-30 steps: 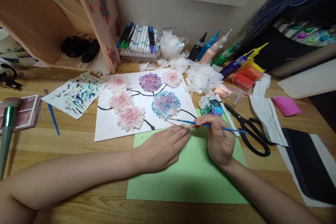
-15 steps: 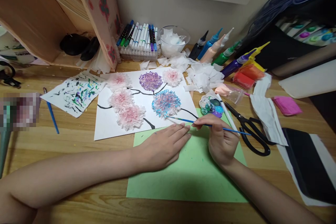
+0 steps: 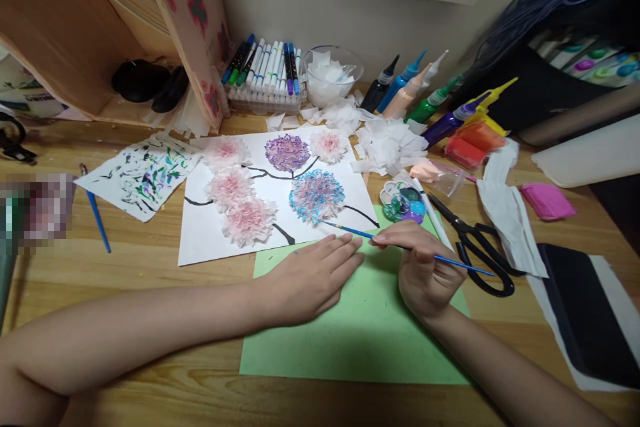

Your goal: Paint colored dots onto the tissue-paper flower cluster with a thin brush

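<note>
On the far left of the tabletop (image 3: 150, 267) lies a spare blue brush (image 3: 97, 217) beside a scrap paper (image 3: 137, 177) full of colour strokes. Next comes the white sheet (image 3: 210, 240) with pink, purple and blue tissue flowers. The left hand (image 3: 307, 280) lies flat and open, palm down, on the green paper (image 3: 360, 340); it holds nothing and its fingertips are just beside the right hand.

The right hand (image 3: 425, 273) is closed around a thin blue paintbrush (image 3: 400, 247), pinched near the middle of the handle. Compared with a second ago, the handle end now reaches farther to the right, over the scissors (image 3: 475, 247), and the tip sits at the near edge of the blue flower (image 3: 316, 195). I judge that the brush has turned a little while the painting of this flower goes on. The long axis of the brush runs from far-left to near-right, tip pointing left and slightly away. Right of it are a small palette (image 3: 400, 200) and colour bottles (image 3: 430, 103).
</note>
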`<state>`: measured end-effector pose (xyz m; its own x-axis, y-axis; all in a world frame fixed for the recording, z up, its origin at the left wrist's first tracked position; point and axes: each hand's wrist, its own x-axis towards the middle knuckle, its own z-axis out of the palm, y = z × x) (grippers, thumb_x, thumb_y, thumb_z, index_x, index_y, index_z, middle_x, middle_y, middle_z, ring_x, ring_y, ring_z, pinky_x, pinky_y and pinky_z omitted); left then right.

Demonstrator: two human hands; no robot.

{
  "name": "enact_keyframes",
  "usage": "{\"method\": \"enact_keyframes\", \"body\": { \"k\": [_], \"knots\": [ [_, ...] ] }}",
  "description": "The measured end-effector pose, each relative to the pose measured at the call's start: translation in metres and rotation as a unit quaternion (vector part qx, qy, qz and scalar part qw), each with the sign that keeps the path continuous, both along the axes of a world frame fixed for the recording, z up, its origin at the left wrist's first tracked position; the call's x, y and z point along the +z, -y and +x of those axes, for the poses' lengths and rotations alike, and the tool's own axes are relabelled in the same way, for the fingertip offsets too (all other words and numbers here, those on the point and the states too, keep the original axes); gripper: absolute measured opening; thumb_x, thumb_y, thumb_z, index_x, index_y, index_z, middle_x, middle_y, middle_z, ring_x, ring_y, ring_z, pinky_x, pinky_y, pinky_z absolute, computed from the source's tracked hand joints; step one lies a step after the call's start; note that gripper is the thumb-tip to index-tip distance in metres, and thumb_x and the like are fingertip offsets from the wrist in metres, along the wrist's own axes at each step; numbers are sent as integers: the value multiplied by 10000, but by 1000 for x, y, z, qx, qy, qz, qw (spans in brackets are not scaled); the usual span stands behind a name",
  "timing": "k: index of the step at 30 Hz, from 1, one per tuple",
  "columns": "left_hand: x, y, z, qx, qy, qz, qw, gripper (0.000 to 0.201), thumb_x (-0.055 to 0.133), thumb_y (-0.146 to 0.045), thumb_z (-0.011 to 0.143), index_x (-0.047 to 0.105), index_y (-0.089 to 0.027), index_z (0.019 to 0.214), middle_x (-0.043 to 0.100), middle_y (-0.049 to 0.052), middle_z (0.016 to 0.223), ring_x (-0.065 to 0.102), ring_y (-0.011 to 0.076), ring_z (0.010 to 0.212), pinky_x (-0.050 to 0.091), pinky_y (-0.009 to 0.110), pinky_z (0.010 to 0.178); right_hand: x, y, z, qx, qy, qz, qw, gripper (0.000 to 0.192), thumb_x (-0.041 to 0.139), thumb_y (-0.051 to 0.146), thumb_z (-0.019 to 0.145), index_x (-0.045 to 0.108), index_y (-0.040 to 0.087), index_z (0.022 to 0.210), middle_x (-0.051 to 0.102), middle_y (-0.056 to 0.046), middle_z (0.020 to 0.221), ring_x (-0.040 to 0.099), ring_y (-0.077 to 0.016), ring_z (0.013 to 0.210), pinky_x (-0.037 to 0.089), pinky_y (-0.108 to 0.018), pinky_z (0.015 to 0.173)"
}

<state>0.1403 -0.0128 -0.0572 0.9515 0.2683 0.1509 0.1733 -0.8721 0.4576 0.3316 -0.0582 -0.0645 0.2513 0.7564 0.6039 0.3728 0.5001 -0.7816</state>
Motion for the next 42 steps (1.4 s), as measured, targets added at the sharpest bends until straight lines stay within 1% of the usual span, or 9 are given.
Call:
{"method": "enact_keyframes", "body": {
  "k": [5,9,17,22,26,29,33,40,42],
  "knots": [
    [1,0,0,-2,2,1,1000,433,389,-139,961,444,-3,1369,473,241,1437,403,310,1380,376,461,1123,0,-1,-1,1,18,-24,1000,339,477,379,949,751,225,821,722,-47,708,643,-193,639,478,-361,624],
    [0,0,0,2,4,14,1000,437,387,-140,955,454,0,1362,487,217,1432,425,315,1362,364,433,1133,2,-1,-2,2,25,-29,999,313,475,347,956,749,235,855,721,-39,737,640,-183,663,471,-349,642],
    [-2,1,-1,3,6,19,1000,429,392,-144,952,451,-5,1354,490,227,1423,444,316,1345,385,441,1116,1,3,-1,-4,87,34,996,323,437,326,967,747,247,924,725,-41,746,658,-196,676,480,-352,617],
    [0,1,1,4,4,9,1000,414,397,-138,953,447,-11,1344,546,207,1356,509,305,1278,390,433,1113,4,8,2,32,146,37,988,346,410,350,977,733,230,1008,733,-55,808,676,-194,719,507,-343,635],
    [0,0,1,8,7,5,1000,416,381,-134,952,425,-21,1350,566,191,1320,500,304,1284,397,430,1109,8,8,4,60,189,35,980,327,412,332,980,701,227,1093,732,-66,857,678,-193,770,516,-340,670],
    [-1,0,1,7,15,-5,1000,409,389,-123,944,421,-27,1340,558,211,1324,485,308,1301,403,450,1106,10,7,3,75,207,35,975,315,421,313,981,695,195,1082,725,-74,871,672,-183,797,518,-327,699],
    [-2,0,1,7,17,-17,1000,389,395,-120,945,441,-41,1322,553,218,1332,481,303,1305,397,463,1112,10,7,1,71,207,33,975,311,425,309,981,692,168,1057,713,-81,879,661,-175,825,513,-315,728],
    [1,-1,1,4,-7,3,1000,427,391,-135,951,437,-14,1358,533,211,1379,475,310,1319,389,444,1121,11,11,1,54,193,45,979,334,391,319,989,691,177,1035,713,-75,857,666,-180,792,505,-315,696],
    [2,-1,0,5,-12,11,1000,419,384,-141,956,449,-24,1354,525,210,1394,462,307,1336,400,447,1115,13,14,2,37,191,26,981,378,357,369,994,696,202,998,714,-64,836,670,-185,768,507,-326,679]
  ]
}}
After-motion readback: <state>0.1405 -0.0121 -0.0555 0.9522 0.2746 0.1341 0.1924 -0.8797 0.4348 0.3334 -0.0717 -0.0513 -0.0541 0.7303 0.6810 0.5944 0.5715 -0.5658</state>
